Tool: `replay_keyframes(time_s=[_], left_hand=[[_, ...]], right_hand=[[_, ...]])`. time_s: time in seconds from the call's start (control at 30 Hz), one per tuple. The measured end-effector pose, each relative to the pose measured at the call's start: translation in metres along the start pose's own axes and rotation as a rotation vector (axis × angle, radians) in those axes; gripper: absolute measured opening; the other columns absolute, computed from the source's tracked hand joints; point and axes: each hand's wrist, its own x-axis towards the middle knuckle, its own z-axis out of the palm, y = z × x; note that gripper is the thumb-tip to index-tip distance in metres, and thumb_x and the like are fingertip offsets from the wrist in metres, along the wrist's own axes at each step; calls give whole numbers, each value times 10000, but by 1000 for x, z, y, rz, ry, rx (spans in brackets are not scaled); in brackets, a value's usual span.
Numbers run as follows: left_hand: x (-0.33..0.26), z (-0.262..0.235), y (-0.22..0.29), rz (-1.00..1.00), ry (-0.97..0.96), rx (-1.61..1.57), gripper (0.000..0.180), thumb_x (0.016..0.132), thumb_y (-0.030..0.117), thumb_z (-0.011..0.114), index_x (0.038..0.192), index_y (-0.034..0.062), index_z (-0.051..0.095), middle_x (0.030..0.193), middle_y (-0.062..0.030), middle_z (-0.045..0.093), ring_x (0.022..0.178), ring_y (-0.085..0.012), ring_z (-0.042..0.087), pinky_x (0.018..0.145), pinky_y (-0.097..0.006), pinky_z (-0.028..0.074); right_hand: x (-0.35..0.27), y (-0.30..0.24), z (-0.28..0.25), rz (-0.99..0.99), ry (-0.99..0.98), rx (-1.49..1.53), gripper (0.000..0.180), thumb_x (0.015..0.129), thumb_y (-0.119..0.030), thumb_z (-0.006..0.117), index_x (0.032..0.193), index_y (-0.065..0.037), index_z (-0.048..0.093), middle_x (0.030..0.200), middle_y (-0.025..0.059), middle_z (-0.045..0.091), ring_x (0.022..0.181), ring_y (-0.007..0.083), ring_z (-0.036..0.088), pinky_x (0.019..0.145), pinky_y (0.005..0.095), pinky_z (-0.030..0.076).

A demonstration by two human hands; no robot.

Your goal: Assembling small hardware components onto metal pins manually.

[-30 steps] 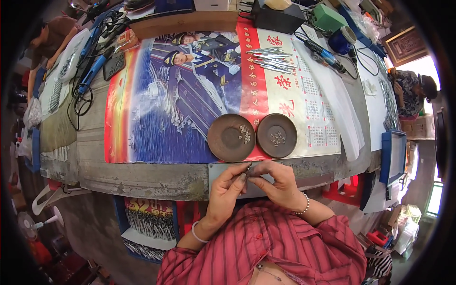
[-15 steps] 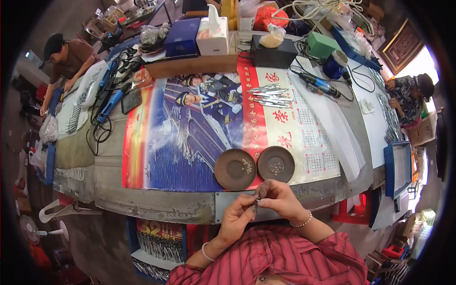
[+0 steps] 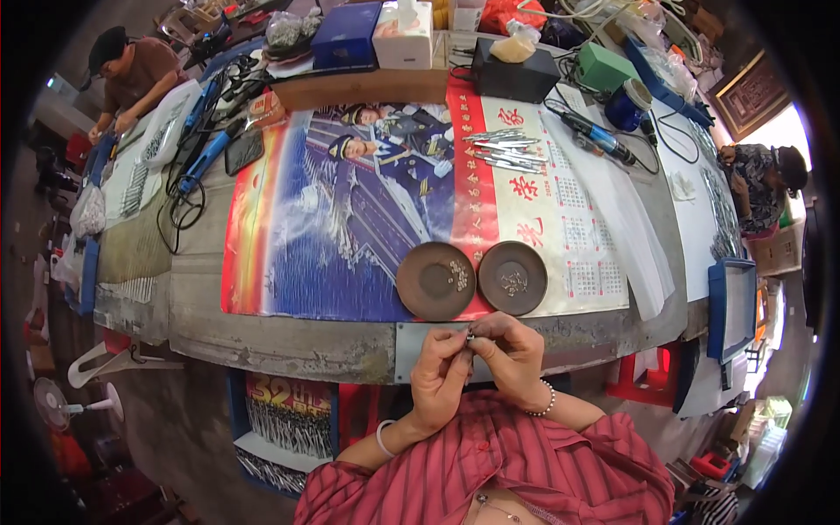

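Left hand (image 3: 440,372) and right hand (image 3: 510,357) pinch a tiny metal part (image 3: 470,336) between their fingertips at the table (image 3: 289,346) edge, two brown dishes (image 3: 436,281) of small pieces within easy reach just beyond.

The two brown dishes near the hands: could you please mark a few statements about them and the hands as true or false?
1. Both hands pinch one small metal part between them. True: the left hand and right hand meet on the small part.
2. The left dish is empty. False: it holds a few small pieces.
3. The right dish also holds small pieces. True.
4. The dishes are stacked. False: they sit side by side on the poster.
5. The hands work directly over the dishes. False: they are nearer the person, at the table edge.
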Motion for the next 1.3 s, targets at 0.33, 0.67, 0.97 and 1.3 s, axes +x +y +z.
replay_keyframes(time_s=[0.33,0.67,0.97,1.3], left_hand=[[-9,-3,-7,-131,51,-193,288,921,-62,488,1185,40,540,1074,-17,460,701,-39,492,546,-179,405],[-11,1,-6,-150,42,-147,233,912,-55,517,1127,2,586,1049,-9,469,793,-39,489,619,-167,413],[-14,-2,0,-349,31,-396,259,908,-40,531,1150,31,589,963,13,483,669,-23,443,521,-175,345],[-10,-3,-4,-374,28,-485,212,893,-67,513,1062,57,547,855,-21,529,581,-45,415,469,-195,317]], right_hand=[[5,-1,5,-323,-37,-417,96,782,-2,676,812,20,587,778,134,624,676,252,622,621,303,494],[-3,13,-1,-278,-170,-598,211,899,-147,532,734,-16,515,630,169,502,543,354,522,472,408,387],[34,19,-33,77,262,-254,289,800,-77,633,1028,-17,467,773,26,469,594,110,440,534,269,386],[16,1,-9,-198,-75,-420,641,660,-104,792,1137,-46,367,871,19,400,624,79,368,533,216,324]])
